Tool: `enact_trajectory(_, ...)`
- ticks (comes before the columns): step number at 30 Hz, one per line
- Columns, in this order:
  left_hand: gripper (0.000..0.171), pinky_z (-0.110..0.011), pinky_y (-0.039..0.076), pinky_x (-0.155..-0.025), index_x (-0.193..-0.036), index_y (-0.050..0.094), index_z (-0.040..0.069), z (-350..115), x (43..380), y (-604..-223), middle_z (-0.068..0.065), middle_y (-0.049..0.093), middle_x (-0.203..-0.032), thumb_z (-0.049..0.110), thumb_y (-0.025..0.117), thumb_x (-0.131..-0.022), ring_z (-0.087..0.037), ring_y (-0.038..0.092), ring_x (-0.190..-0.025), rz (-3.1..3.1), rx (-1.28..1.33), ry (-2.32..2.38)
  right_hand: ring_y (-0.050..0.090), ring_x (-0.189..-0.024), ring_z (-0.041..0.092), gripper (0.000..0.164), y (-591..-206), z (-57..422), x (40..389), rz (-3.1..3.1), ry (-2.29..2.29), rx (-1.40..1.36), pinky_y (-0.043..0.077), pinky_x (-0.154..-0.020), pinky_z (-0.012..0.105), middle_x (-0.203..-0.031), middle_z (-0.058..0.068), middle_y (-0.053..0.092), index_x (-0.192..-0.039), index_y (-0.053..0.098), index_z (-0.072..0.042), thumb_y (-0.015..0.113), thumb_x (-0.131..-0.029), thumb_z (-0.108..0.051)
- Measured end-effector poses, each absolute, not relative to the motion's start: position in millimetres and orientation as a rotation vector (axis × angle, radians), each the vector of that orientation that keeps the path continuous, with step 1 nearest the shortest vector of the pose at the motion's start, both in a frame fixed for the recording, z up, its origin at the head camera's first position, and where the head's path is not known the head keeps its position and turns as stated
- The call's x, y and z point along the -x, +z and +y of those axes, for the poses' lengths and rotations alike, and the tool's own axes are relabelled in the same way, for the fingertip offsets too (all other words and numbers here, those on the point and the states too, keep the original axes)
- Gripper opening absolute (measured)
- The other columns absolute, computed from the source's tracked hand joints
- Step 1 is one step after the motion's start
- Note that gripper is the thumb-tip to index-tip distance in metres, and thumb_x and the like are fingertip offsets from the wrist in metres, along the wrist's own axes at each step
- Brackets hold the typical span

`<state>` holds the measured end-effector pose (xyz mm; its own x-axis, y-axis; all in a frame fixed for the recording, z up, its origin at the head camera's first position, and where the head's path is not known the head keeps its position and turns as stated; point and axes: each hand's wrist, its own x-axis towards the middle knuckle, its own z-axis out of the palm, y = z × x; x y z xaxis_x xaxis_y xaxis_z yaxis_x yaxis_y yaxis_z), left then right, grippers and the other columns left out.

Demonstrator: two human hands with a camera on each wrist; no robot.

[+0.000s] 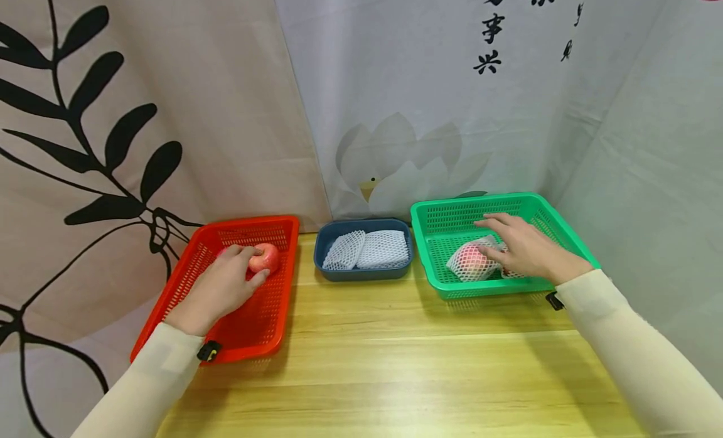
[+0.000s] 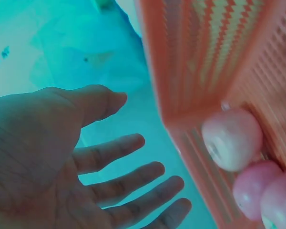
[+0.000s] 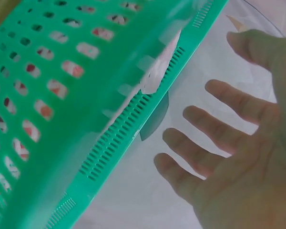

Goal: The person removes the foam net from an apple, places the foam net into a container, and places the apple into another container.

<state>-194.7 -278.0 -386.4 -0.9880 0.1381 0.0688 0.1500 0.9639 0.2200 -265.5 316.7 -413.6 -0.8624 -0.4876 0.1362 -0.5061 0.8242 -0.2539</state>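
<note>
My left hand hovers over the red basket, fingers spread and holding nothing in the left wrist view. Just past its fingertips a red apple sits in that basket. Inside the basket, the left wrist view shows a pale apple beside pinker apples. On the other side, my right hand is held above the green basket, its fingers extended. Below it lies an apple in a white foam net; another netted fruit is partly hidden by the hand.
Between the baskets stands a small dark blue tub holding white foam nets. All three containers sit towards the back of a wooden table. A printed cloth hangs behind them and another pale cloth hangs at the right.
</note>
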Motion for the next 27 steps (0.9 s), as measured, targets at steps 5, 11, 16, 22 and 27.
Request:
enact_trajectory(5, 0.051, -0.068, 0.068, -0.105, -0.154, 0.069, 0.004, -254.5, 190.9, -387.3, -0.030, 0.066, -0.157, 0.030, 0.080, -0.111, -0.050, 0.071, -0.134, -3.009, 0.306, -0.396, 0.052, -0.158, 0.062, 0.061, -408.1, 316.6, 273.8, -3.017, 0.433, -0.823, 0.047, -0.127, 0.080, -0.173, 0.034, 0.052, -0.168, 0.058, -0.003, 0.073, -0.118, -0.033)
enact_trajectory(11, 0.046, -0.062, 0.068, -0.108, -0.149, 0.074, 0.004, -229.7, 186.9, -388.5, -0.024, 0.070, -0.153, 0.029, 0.081, -0.111, -0.045, 0.070, -0.138, -2.954, 0.390, -0.410, 0.057, -0.155, 0.060, 0.059, -407.0, 316.5, 281.9, -3.103, 0.448, -0.851, 0.050, -0.124, 0.080, -0.171, 0.035, 0.055, -0.168, 0.059, -0.004, 0.072, -0.117, -0.032)
enact_trajectory(16, 0.045, -0.057, 0.073, -0.097, -0.147, 0.076, 0.007, -213.3, 184.7, -395.7, -0.020, 0.074, -0.150, 0.030, 0.082, -0.109, -0.039, 0.075, -0.129, -2.935, 0.430, -0.439, 0.057, -0.154, 0.061, 0.058, -409.8, 316.2, 288.9, -3.147, 0.441, -0.870, 0.051, -0.123, 0.079, -0.170, 0.034, 0.056, -0.167, 0.060, -0.005, 0.072, -0.118, -0.033)
enact_trajectory(22, 0.042, -0.055, 0.073, -0.098, -0.146, 0.077, 0.008, -199.1, 184.0, -406.9, -0.018, 0.075, -0.148, 0.027, 0.083, -0.109, -0.036, 0.076, -0.121, -2.901, 0.467, -0.498, 0.056, -0.155, 0.061, 0.057, -410.1, 310.5, 292.5, -3.173, 0.471, -0.906, 0.050, -0.124, 0.079, -0.169, 0.034, 0.058, -0.165, 0.062, -0.004, 0.073, -0.117, -0.032)
enact_trajectory(27, 0.043, -0.056, 0.071, -0.103, -0.147, 0.077, 0.009, -186.9, 184.5, -411.6, -0.017, 0.075, -0.147, 0.029, 0.083, -0.109, -0.037, 0.076, -0.130, -2.877, 0.501, -0.519, 0.064, -0.150, 0.055, 0.056, -414.4, 304.0, 295.6, -3.181, 0.475, -0.951, 0.054, -0.121, 0.075, -0.167, 0.032, 0.061, -0.165, 0.062, -0.005, 0.074, -0.117, -0.031)
